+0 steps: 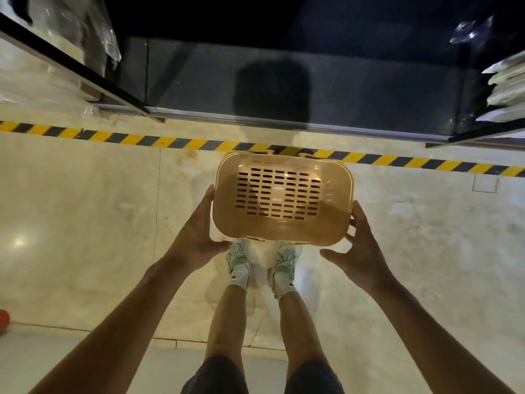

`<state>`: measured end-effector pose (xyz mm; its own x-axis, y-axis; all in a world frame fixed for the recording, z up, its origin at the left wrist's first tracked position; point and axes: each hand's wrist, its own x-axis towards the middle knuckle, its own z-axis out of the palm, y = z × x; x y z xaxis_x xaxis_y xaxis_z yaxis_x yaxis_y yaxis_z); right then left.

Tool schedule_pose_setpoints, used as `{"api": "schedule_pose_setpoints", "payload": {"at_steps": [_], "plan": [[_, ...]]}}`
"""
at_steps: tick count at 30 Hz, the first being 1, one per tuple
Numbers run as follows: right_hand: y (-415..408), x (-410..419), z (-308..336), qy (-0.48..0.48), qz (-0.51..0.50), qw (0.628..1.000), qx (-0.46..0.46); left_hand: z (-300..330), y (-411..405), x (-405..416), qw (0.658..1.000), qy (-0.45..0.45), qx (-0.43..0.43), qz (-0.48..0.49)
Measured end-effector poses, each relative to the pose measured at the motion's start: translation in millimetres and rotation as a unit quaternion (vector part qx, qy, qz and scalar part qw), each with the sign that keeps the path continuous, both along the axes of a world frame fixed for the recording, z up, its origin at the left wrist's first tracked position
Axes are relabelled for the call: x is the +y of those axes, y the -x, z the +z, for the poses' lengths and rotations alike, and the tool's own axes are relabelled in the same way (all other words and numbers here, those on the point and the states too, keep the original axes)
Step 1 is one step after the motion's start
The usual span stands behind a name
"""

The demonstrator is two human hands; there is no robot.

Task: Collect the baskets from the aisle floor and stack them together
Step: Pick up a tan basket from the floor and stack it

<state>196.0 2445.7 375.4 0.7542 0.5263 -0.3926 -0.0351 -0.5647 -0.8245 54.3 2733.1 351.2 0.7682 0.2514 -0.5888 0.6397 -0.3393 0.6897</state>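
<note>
Peach plastic, smooth and round-cornered, makes up the basket (283, 199), which is held above the pale marble floor (85, 209) with its slotted bottom panel showing toward the camera; small yellow fittings peek out at its near and far edges. Well left of the basket, a dark-framed shelf (85, 72) carries crinkled clear plastic wraps. Just left of the basket, the left hand (196, 231) presses a flat palm against its side wall, fingers straight and thumb spread below the corner. Beyond the basket, a yellow-and-black striped tape (113, 137) crosses the floor in front of a dark glass panel. Directly under the basket stand two feet in pale green mesh shoes (240, 255) and white socks. At the basket's right corner, the right hand (360, 251) touches with curled fingertips, thumb splayed wide; how firmly it grips is hard to tell. Far right of the basket, flat white packets (505, 89) lie stacked on another shelf.
</note>
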Motion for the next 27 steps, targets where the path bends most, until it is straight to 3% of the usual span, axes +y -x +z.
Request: {"api": "schedule_pose_setpoints", "payload": {"at_steps": [9, 13, 19, 27], "plan": [[9.5, -3.0, -25.6, 0.02, -0.003, 0.999, 0.034, -17.4, 0.2, -9.9, 1.0, 0.025, -0.001, 0.019], [2.7, -9.1, -16.2, -0.003, -0.013, 0.997, 0.075, -16.5, 4.7, -5.5, 0.998, 0.02, 0.063, 0.024], [-4.7, -56.4, -33.7, 0.1, -0.038, 0.978, 0.18, -12.5, 32.5, 3.7, 0.991, 0.014, 0.105, 0.085], [17.3, -84.0, -58.6, 0.143, -0.04, 0.964, 0.221, -47.6, 84.8, -11.7, 0.985, 0.02, 0.144, 0.092]]}}
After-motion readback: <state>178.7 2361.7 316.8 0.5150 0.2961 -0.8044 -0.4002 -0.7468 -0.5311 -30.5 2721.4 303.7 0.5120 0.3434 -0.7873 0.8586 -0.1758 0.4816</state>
